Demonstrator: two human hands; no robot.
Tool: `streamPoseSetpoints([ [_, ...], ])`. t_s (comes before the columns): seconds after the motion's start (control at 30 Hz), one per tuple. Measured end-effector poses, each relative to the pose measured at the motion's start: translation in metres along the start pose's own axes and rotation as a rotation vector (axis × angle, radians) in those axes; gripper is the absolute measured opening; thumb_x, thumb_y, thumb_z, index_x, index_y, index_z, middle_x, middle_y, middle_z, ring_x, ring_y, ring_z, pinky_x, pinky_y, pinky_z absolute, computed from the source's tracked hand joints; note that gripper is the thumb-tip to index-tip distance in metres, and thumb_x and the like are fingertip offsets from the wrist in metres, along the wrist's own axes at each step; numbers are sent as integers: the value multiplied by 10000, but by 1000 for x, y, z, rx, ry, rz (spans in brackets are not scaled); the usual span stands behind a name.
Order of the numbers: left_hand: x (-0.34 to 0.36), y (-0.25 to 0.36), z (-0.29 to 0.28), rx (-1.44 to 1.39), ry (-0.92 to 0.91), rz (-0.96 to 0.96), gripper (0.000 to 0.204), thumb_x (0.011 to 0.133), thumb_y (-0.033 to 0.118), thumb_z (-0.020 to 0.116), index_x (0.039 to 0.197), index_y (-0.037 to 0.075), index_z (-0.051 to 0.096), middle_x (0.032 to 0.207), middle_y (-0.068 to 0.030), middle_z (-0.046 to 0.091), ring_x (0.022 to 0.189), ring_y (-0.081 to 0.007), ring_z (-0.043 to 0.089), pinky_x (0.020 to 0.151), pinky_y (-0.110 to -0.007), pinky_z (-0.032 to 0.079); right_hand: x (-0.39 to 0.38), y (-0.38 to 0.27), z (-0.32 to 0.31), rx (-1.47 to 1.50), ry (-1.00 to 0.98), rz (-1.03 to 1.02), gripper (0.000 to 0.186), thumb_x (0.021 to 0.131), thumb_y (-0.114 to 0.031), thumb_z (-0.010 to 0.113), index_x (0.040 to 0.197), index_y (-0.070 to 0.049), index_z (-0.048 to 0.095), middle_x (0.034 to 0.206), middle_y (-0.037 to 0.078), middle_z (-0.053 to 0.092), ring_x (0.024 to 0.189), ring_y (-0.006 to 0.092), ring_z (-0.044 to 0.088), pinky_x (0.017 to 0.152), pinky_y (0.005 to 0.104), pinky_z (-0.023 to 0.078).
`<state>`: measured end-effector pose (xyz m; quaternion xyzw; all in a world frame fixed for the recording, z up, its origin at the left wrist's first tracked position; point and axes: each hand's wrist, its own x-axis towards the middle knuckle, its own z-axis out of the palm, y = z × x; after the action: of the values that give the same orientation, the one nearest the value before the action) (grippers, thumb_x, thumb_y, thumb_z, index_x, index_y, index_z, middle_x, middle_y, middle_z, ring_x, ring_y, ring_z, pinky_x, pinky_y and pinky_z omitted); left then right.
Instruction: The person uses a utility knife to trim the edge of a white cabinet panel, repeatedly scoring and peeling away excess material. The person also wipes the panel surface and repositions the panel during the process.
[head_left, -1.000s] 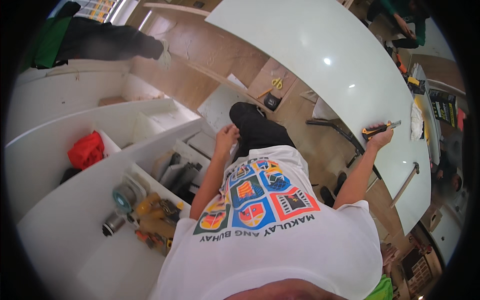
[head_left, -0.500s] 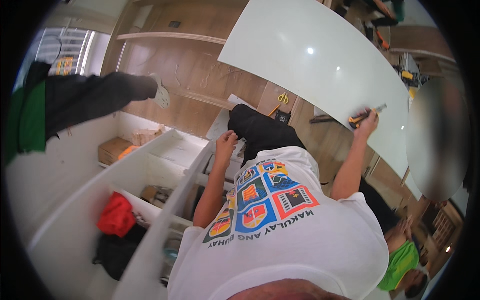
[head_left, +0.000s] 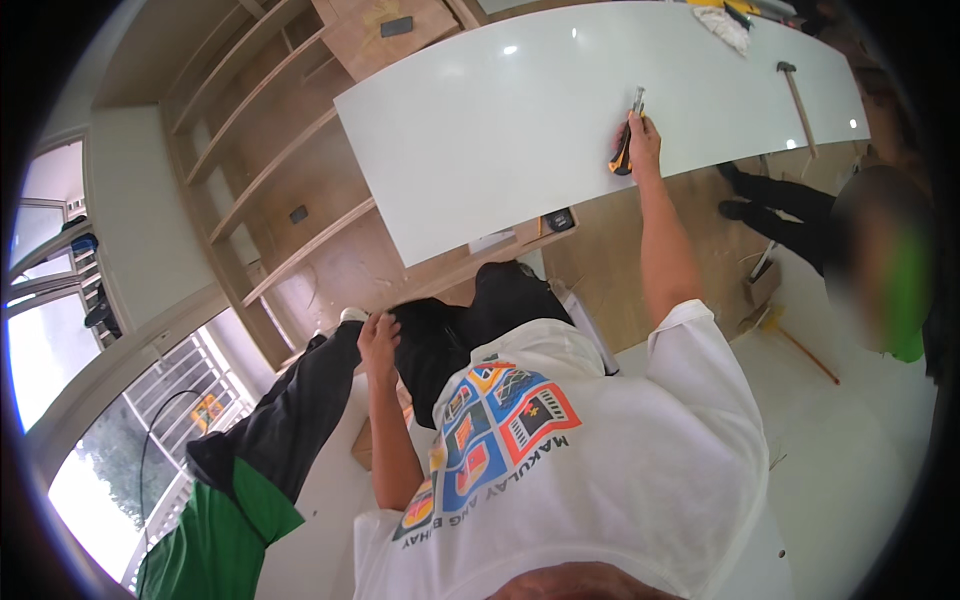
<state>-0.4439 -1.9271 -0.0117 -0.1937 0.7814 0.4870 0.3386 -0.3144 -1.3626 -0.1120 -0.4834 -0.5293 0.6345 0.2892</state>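
My right hand [head_left: 642,145] is closed around a black-and-yellow utility knife [head_left: 622,150], its metal tip pointing away from me over a large white curved panel [head_left: 470,150]. A hammer [head_left: 795,100] and a crumpled white cloth [head_left: 722,30] lie toward the panel's far right. My left hand [head_left: 378,340] is beside my black-trousered knee, fingers loosely bent and apart, with nothing visible in it. A black tape measure [head_left: 558,220] lies on a wooden piece just beyond my legs, under the panel's near edge.
A co-worker in green and dark trousers [head_left: 240,500] is close on my left, by windows [head_left: 180,400]. Another person [head_left: 800,220], partly blurred, is at right. Wooden shelving [head_left: 260,170] stands at upper left. A long orange-handled tool [head_left: 805,355] lies on the floor at right.
The view has swung round, bringing more shelving and windows into sight. My right hand has moved farther forward, the knife now pointing away instead of rightward. My left hand stays by my knee.
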Motion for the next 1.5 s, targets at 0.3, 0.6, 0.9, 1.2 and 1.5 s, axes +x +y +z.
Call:
streamPoseSetpoints([
  [0.3, 19, 69, 15, 295, -215, 170, 417, 991, 248, 634, 1305, -26, 609, 1092, -95, 714, 996, -153, 675, 829, -275, 528, -2, 5, 14, -5, 147, 36, 282, 1034, -305, 531, 926, -49, 577, 648, 34, 567, 503, 132, 542, 470, 305, 459],
  [0.6, 202, 160, 48, 215, -233, 420, 400, 1015, 294, 597, 1285, 0, 612, 1158, -96, 672, 990, -200, 681, 813, -313, 544, -62, -12, 62, 17, 63, 23, 299, 1046, -342, 534, 961, -57, 569, 681, 20, 544, 545, 109, 539, 497, 290, 475],
  [0.9, 356, 283, 70, -65, -419, 552, 473, 1022, 289, 573, 1299, -95, 574, 1070, -148, 678, 929, -260, 689, 791, -388, 588, -222, -11, 312, 460, -135, 156, 478, 1063, -372, 498, 1346, 12, 520, 864, 33, 578, 612, 94, 587, 514, 257, 533],
  [1.2, 421, 266, 86, -58, -621, 376, 337, 1030, 202, 560, 1207, -77, 627, 1073, -142, 671, 897, -224, 696, 745, -353, 621, -217, 42, 408, -102, 65, 108, 314, 1064, -269, 519, 1229, -9, 583, 802, 21, 568, 629, 100, 583, 568, 286, 513],
  [1.5, 403, 280, 104, 148, -564, 476, 320, 1016, 204, 595, 1132, -87, 660, 999, -152, 699, 849, -213, 710, 676, -335, 630, -221, 57, 401, 156, 239, 113, 300, 1055, -227, 518, 1212, 21, 581, 768, 22, 569, 616, 103, 586, 563, 285, 524],
])
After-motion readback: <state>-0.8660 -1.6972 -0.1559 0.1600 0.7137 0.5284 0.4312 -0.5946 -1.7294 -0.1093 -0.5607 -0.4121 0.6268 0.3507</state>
